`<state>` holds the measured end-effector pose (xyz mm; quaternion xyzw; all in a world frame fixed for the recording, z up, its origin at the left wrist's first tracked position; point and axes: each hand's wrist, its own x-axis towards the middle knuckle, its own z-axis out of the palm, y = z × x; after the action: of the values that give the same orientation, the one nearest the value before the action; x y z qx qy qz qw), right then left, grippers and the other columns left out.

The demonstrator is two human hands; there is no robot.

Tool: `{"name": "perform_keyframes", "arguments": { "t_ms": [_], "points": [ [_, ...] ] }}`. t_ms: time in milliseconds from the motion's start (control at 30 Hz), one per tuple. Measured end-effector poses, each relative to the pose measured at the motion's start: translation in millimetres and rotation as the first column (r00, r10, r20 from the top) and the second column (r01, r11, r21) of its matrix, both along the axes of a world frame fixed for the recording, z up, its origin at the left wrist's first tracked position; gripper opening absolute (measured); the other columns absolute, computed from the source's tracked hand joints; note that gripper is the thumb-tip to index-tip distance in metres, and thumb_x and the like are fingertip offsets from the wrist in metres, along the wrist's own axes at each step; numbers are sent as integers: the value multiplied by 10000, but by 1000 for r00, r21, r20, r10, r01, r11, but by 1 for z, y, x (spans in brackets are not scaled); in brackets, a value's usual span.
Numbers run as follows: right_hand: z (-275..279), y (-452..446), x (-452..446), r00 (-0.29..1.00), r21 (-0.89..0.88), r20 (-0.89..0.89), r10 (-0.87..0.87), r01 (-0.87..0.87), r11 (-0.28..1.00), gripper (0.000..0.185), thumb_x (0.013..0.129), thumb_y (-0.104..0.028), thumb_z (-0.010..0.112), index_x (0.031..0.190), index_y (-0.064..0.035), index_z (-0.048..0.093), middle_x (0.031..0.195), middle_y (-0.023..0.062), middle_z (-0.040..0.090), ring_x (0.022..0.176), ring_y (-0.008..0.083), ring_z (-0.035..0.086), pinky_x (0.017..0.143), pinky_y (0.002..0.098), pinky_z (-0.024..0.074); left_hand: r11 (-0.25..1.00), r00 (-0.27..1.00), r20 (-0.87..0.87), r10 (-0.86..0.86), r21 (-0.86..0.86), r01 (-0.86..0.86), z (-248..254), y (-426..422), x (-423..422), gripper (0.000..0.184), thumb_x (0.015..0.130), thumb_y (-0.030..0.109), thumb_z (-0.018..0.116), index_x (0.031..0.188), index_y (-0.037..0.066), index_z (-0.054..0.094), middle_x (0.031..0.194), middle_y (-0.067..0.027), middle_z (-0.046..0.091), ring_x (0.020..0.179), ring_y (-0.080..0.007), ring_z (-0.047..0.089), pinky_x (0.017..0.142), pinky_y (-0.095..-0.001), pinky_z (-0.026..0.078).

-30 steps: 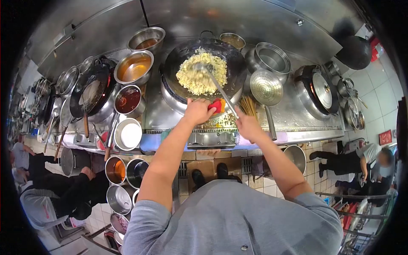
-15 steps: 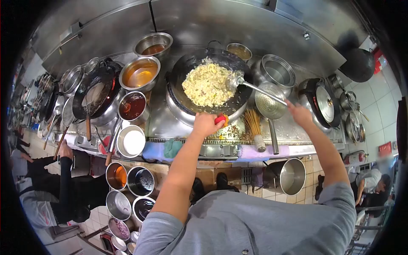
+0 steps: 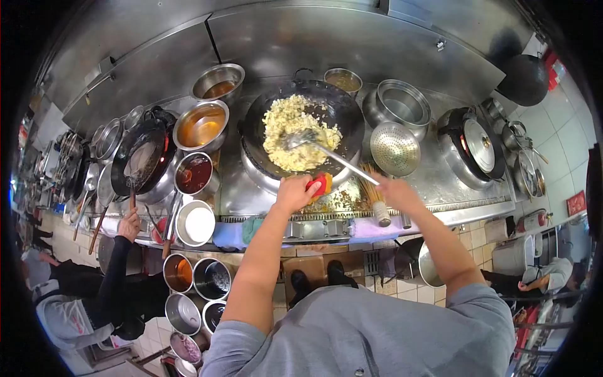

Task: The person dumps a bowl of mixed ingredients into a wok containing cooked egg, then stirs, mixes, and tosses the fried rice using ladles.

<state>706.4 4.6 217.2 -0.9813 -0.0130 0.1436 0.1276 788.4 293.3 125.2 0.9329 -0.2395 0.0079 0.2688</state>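
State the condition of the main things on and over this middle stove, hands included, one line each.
Wok: upright, uncovered, food inside
Fried rice: loosely heaped
Long-handled utensil: head in the rice, blurred
Left hand: closed on red-and-yellow cloth, by the wok's near rim
Right hand: closed around the utensil's handle
Perforated strainer: nothing in it
Bamboo brush: lying down, bristles toward wok
Amber-liquid bowl: uncovered
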Motion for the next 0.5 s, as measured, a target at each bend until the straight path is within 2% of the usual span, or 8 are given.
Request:
{"name": "perform_keyframes", "arguments": {
  "t_ms": [100, 167, 200, 233, 267, 367, 467, 500],
  "points": [
    [-6, -8, 25, 980, 41, 197, -42, 34, 999, 432, 962, -267, 497, 1392, -234, 470, 951, 247, 663, 866, 418, 644, 776, 504, 509, 996, 995, -41, -87, 23, 88, -1, 7, 8, 493, 941, 544, 461, 882, 109, 685, 866, -126, 674, 894, -345, 624, 809, -477, 423],
    [-22, 34, 46, 978, 156, 112, -176, 158, 975, 425, 969, -255, 485, 1388, -183, 475, 961, 240, 666, 880, 408, 645, 780, 498, 509, 987, 989, -75, -124, 97, 131, 0, 9, 18, 502, 943, 546, 453, 860, 110, 688, 848, -124, 678, 886, -343, 630, 805, -479, 419],
    [-52, 53, 55, 964, 271, 209, -166, 106, 957, 420, 979, -251, 471, 1384, -142, 472, 922, 251, 664, 864, 414, 647, 774, 500, 509, 970, 981, -112, -159, 169, 176, 0, 9, 22, 512, 945, 548, 445, 838, 112, 692, 830, -121, 682, 878, -340, 636, 801, -480, 415],
    [-77, 70, 58, 977, 183, 157, -147, 118, 976, 415, 983, -255, 466, 1379, -129, 472, 913, 265, 658, 864, 431, 640, 787, 502, 503, 963, 964, -220, -150, 188, 193, 13, 9, 21, 468, 939, 521, 475, 867, 116, 699, 861, -132, 679, 886, -330, 628, 824, -483, 404],
    [-80, 89, 48, 981, 222, 113, -159, 131, 966, 411, 979, -267, 475, 1377, -165, 479, 913, 274, 654, 848, 438, 637, 786, 508, 498, 963, 964, -215, -157, 185, 198, 11, 5, 18, 468, 939, 521, 475, 867, 116, 699, 861, -132, 679, 886, -330, 628, 824, -483, 404],
    [-65, 71, -10, 992, 215, 106, -63, 39, 976, 471, 965, -260, 494, 1414, -155, 400, 832, 275, 645, 810, 433, 643, 730, 540, 495, 999, 996, 82, -23, 25, 21, 10, -2, -11, 412, 916, 496, 526, 863, 126, 699, 815, -131, 668, 824, -309, 632, 810, -459, 397],
    [-17, 38, -49, 985, 187, 154, -77, 48, 981, 539, 967, -252, 486, 1472, -178, 311, 866, 244, 660, 823, 431, 639, 731, 521, 493, 992, 988, 120, -98, 95, 87, -9, -4, 7, 439, 926, 512, 499, 871, 123, 695, 820, -135, 669, 837, -315, 631, 822, -467, 389],
    [6, 45, -68, 992, 152, 99, -74, 58, 987, 537, 966, -246, 487, 1472, -180, 319, 868, 231, 663, 818, 428, 638, 734, 513, 492, 992, 997, 51, -58, 113, 52, -12, -8, 9, 449, 929, 517, 490, 872, 121, 694, 829, -142, 671, 841, -309, 636, 819, -474, 391]
  ]
}}
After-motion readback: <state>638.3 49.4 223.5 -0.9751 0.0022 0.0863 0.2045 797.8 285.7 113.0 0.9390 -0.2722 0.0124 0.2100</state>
